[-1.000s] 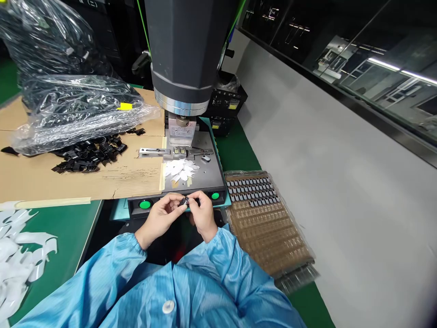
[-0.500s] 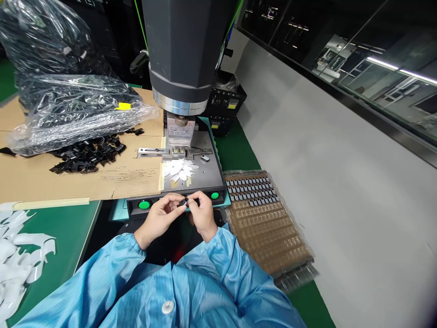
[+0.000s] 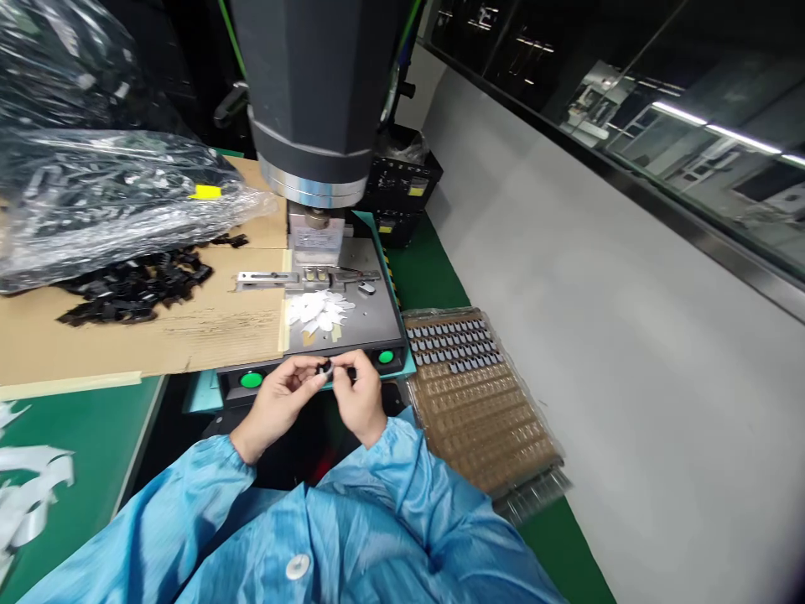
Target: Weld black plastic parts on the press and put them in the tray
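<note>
hands: left hand (image 3: 278, 401) and right hand (image 3: 360, 399) both pinching small dark part (image 3: 325, 369) | place: near front edge of machine base (image 3: 377, 323), between left green button (image 3: 251, 380) and right green button (image 3: 386, 356) | risk: slackened pinch could drop it; straying right knuckles could press right green button

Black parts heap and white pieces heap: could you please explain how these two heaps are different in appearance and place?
The black parts heap is dark and shiny, while the white pieces heap is pale.
The black heap lies on the cardboard; the white heap lies on the machine's grey plate.
The black heap spreads wider than the white one.
Both are loose, overlapping piles.
</note>
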`<state>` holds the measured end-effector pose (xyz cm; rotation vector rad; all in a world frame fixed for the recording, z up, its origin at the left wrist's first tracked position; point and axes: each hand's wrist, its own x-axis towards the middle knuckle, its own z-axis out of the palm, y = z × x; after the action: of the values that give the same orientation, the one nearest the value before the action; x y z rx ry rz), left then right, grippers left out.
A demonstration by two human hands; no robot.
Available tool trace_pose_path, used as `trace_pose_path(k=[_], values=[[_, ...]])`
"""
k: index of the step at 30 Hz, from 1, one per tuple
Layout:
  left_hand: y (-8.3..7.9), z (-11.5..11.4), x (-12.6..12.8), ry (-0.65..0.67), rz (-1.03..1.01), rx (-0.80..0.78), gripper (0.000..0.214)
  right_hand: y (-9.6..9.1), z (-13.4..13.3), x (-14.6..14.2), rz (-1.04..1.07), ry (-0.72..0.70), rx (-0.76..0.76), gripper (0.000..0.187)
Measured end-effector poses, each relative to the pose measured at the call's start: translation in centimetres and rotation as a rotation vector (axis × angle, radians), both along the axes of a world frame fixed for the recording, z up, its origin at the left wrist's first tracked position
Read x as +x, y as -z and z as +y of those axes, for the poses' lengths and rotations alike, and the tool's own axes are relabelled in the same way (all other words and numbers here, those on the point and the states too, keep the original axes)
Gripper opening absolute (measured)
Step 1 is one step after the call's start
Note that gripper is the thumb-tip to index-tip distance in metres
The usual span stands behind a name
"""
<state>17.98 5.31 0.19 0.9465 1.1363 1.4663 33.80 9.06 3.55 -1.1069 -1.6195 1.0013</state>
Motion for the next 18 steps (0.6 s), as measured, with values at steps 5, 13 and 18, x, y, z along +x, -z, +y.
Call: trace_pose_path(k=[5,13,18], values=[[0.6,-0.3,-0.6,-0.037,-0.050,-0.098,0.037,0.6,-0.9,0.1,-0.147,-0.088,0.139,0.038],[1.1,-1.2,0.8,0.126,0.238,-0.081,0.033,1.9,-2.4,3.8,-0.205,-0.095,0.151,0.036],[-1.4,-0.8,-2.8,0.056,0.476,-0.032,0.032,4.7,0.0,11.2,-0.275,0.205,0.126,0.035]])
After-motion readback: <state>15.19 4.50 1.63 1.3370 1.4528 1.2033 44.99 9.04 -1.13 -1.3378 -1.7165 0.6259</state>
